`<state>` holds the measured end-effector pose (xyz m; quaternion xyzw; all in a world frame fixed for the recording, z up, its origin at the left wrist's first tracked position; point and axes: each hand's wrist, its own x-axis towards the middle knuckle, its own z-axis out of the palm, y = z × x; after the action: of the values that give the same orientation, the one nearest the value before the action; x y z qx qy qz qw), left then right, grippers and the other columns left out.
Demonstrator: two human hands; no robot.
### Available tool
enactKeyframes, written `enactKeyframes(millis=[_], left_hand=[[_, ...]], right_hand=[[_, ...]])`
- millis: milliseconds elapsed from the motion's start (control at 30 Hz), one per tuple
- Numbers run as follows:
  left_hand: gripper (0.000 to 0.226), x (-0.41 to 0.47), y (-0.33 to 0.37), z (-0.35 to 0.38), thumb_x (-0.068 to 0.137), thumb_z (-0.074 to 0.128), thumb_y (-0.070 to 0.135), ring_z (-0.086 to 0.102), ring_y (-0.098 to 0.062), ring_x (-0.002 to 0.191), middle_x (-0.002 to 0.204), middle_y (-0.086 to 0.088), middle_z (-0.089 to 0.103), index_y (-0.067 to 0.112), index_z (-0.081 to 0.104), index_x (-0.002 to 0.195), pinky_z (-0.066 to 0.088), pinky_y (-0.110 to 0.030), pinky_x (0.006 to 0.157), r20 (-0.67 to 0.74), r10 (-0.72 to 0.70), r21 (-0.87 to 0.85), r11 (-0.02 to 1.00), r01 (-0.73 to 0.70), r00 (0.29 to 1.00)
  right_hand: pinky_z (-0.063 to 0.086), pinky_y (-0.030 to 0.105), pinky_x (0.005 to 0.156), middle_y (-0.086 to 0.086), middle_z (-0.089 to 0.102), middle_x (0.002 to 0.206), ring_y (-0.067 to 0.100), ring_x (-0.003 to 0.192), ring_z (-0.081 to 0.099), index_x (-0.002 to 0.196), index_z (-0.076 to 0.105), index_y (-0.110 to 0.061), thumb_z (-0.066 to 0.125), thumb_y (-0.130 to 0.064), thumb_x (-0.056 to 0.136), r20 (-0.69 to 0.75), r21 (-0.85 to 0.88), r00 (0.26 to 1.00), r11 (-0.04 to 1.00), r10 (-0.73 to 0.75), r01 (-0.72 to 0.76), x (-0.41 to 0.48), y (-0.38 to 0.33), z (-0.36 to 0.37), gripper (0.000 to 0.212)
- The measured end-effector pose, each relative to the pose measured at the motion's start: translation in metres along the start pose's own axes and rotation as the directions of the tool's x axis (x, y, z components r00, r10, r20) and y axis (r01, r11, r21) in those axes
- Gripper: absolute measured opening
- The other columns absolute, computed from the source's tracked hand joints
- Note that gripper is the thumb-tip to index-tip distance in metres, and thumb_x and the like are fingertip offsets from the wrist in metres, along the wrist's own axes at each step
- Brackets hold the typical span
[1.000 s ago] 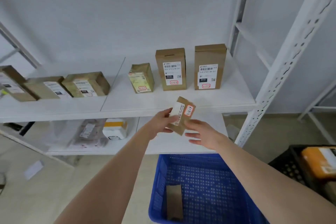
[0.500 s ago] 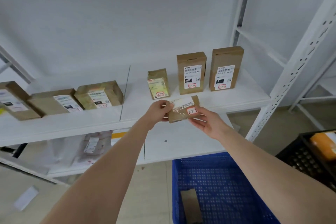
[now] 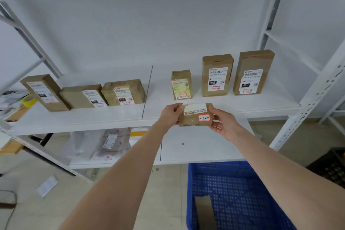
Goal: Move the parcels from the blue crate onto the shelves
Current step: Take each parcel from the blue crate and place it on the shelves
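Observation:
I hold a small brown parcel [image 3: 194,115] lengthwise between both hands, at the front edge of the middle shelf [image 3: 242,106]. Its white label and a red-framed sticker reading 3-3-4 face me. My left hand [image 3: 170,113] grips its left end and my right hand [image 3: 222,122] grips its right end and underside. Just behind it a small yellow-labelled parcel [image 3: 181,85] stands upright, with two taller brown boxes [image 3: 217,75] [image 3: 253,73] to its right. The blue crate [image 3: 233,192] sits at the lower right with one flat brown parcel [image 3: 205,213] inside.
Three brown boxes [image 3: 84,95] stand on the left half of the middle shelf. The lower shelf [image 3: 201,153] carries plastic mail bags [image 3: 110,142] on its left. A white shelf upright [image 3: 309,99] rises at the right, and a black crate [image 3: 332,166] sits beyond it.
The parcel has turned from tilted to level, label facing me, and risen to the middle shelf's front edge. My right hand moved from under it to gripping its right end.

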<state>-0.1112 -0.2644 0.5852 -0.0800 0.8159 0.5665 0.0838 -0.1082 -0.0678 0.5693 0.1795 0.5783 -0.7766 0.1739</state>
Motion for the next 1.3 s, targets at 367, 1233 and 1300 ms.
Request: enactKeyframes(millis=[367, 1233, 1300], left_hand=[[0.029, -0.010, 0.004, -0.017, 0.100, 0.043, 0.024, 0.060, -0.035, 0.106, 0.112, -0.013, 0.065, 0.015, 0.064, 0.118, 0.053, -0.051, 0.089, -0.105, 0.026, 0.095, 0.995, -0.016, 0.994], [0.032, 0.107, -0.058, -0.145, 0.092, 0.053, 0.003, 0.064, -0.024, 0.098, 0.118, -0.006, 0.066, 0.016, 0.067, 0.118, 0.054, -0.037, 0.089, -0.125, 0.086, 0.225, 0.973, -0.056, 0.989], [0.032, 0.111, -0.068, -0.148, 0.090, 0.056, 0.002, 0.062, -0.017, 0.087, 0.116, -0.005, 0.066, 0.015, 0.068, 0.117, 0.053, -0.018, 0.076, -0.153, 0.081, 0.256, 0.966, -0.040, 0.985]], right_hand=[[0.054, 0.032, 0.083, 0.005, 0.069, 0.089, 0.021, 0.083, 0.065, 0.105, 0.066, -0.013, 0.066, -0.032, 0.089, 0.090, -0.046, 0.995, 0.998, -0.033, 0.037, -0.001, 0.001, 0.014, 0.025], [0.047, 0.021, 0.090, 0.004, 0.069, 0.110, 0.016, 0.100, 0.063, 0.117, 0.064, -0.018, 0.064, 0.002, 0.078, 0.012, -0.599, 0.914, 0.728, -0.407, 0.332, 0.120, 0.028, 0.163, 0.044], [0.039, 0.008, 0.080, 0.001, 0.069, 0.109, 0.012, 0.098, 0.061, 0.116, 0.066, -0.017, 0.062, 0.004, 0.079, 0.000, -0.653, 0.897, 0.680, -0.441, 0.334, 0.125, 0.033, 0.172, 0.043]])
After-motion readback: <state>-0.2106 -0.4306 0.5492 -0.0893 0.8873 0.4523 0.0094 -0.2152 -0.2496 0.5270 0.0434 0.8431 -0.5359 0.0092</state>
